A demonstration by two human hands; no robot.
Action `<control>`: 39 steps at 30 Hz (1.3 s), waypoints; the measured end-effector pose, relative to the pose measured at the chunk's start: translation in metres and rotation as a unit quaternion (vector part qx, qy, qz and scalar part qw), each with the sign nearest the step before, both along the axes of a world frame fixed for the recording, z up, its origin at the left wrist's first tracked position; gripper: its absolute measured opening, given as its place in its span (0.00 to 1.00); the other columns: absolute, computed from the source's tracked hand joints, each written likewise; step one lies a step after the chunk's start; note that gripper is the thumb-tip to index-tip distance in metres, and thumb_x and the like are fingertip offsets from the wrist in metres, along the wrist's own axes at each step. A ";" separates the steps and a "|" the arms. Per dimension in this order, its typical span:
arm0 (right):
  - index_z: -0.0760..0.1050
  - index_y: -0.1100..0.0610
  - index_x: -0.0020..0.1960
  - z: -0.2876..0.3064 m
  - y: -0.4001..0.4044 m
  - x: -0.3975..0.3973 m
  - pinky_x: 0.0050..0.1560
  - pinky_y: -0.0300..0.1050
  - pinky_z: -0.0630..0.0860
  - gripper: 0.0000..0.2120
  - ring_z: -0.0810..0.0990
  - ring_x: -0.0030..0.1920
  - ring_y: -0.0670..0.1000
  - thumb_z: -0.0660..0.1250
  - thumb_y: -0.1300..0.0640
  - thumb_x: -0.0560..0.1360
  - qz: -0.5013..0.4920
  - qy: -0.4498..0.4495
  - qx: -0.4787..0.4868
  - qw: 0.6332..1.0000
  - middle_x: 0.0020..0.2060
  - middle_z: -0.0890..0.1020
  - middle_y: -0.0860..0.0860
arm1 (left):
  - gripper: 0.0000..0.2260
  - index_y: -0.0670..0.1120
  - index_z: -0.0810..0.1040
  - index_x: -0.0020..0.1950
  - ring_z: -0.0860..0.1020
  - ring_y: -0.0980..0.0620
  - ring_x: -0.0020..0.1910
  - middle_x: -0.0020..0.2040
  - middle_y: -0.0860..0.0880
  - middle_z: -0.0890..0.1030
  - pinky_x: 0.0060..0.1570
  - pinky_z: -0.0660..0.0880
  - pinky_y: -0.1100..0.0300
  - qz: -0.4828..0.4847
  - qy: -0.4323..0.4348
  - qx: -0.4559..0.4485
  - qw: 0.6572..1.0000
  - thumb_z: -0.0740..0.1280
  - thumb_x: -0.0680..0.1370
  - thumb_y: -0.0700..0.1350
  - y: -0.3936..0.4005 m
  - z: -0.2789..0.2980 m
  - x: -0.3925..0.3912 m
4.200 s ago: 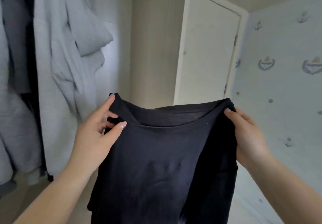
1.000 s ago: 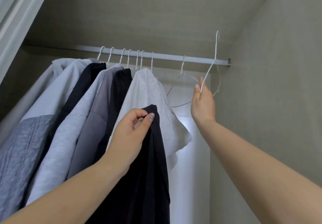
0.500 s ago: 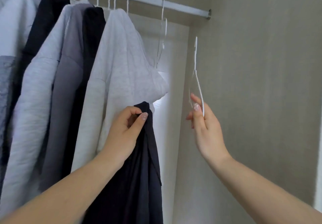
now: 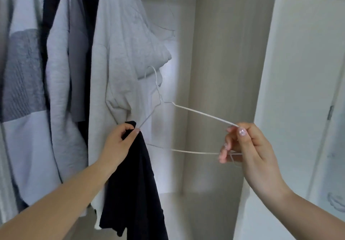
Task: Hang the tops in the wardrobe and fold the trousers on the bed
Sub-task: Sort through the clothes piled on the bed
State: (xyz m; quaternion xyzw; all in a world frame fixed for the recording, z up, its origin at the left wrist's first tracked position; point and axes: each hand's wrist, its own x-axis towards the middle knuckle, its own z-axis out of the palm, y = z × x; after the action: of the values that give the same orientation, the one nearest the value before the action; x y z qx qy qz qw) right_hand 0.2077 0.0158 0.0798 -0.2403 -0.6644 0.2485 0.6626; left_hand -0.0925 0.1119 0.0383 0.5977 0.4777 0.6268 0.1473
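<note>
Black top (image 4: 134, 183) hangs bunched from the left hand (image 4: 117, 144), which pinches its upper edge in front of the open wardrobe (image 4: 220, 71). No label or writing shows on it, and its lower part runs out of frame. The right hand (image 4: 248, 146) pinches one end of a white wire hanger (image 4: 196, 111); the hanger's far end disappears behind the left hand. Grey and white hanging tops (image 4: 119, 53) fill the wardrobe's left, their hangers cut off above.
</note>
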 end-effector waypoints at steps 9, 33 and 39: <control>0.76 0.55 0.43 -0.023 -0.081 0.069 0.26 0.34 0.72 0.13 0.78 0.25 0.51 0.57 0.48 0.76 0.101 0.058 -0.071 0.991 0.28 0.75 0.50 | 0.06 0.45 0.78 0.47 0.75 0.49 0.47 0.45 0.48 0.78 0.48 0.68 0.59 0.125 0.127 -0.102 0.979 0.66 0.78 0.47 -0.094 -0.037 -0.007; 0.76 0.53 0.55 -0.087 -0.088 0.048 0.43 0.48 0.82 0.17 0.82 0.52 0.50 0.70 0.57 0.66 0.198 0.169 -0.282 0.924 0.48 0.80 0.51 | 0.07 0.50 0.77 0.43 0.77 0.51 0.40 0.38 0.50 0.79 0.44 0.74 0.57 0.009 -0.069 -0.034 0.997 0.67 0.77 0.52 -0.176 0.011 0.069; 0.79 0.51 0.53 -0.128 -0.093 0.010 0.49 0.44 0.80 0.10 0.81 0.50 0.42 0.69 0.62 0.75 0.179 -0.018 -0.334 0.925 0.51 0.82 0.49 | 0.05 0.59 0.79 0.49 0.79 0.57 0.44 0.45 0.54 0.82 0.50 0.75 0.59 -0.021 -0.064 -0.029 0.997 0.65 0.79 0.49 -0.174 0.012 0.082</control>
State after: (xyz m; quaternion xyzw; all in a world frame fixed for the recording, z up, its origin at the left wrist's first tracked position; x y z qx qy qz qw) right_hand 0.2181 -0.0767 -0.0477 -0.3288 -0.5868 0.5659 0.4767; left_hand -0.0103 -0.0621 0.0505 0.5620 0.4725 0.6464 0.2073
